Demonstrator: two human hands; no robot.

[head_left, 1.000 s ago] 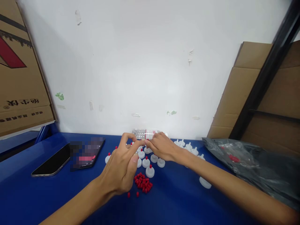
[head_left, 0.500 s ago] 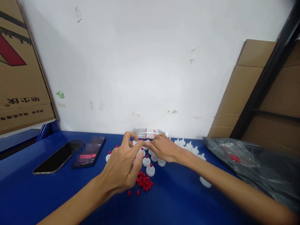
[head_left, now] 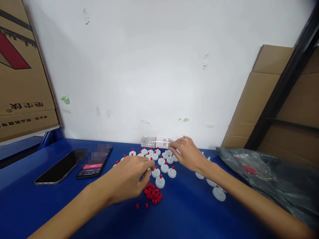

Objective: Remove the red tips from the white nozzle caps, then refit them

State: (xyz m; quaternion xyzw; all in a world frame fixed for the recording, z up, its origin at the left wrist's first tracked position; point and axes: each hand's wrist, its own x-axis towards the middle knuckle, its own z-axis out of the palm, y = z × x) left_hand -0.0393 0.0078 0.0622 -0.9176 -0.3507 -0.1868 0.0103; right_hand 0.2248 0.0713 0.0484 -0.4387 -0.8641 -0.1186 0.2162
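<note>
My left hand (head_left: 129,177) hovers left of the pile of small red caps (head_left: 152,194), fingers bent and thumb apart from them. I see nothing in its grasp. Round white nozzle lids stand in a group beyond it, many with a red cap on the tip, such as the front white lid (head_left: 159,182). My right hand (head_left: 188,154) is over the group's right back edge, its fingers spread above white lids (head_left: 169,159) with no red visible on them. Its fingertips lie close to the clear plastic bottle (head_left: 156,142). Two loose red caps (head_left: 137,206) lie nearer me.
Two phones (head_left: 57,168) lie at the left on the blue table (head_left: 184,212). More white lids (head_left: 219,194) are partly hidden by my right forearm. A grey plastic bag (head_left: 276,179) with red bits lies at the right. Cardboard (head_left: 259,89) leans at the wall.
My hands were together over the lids and have parted. The left has drawn back toward me; the right has moved right. A red-capped lid now shows where the right hand was.
</note>
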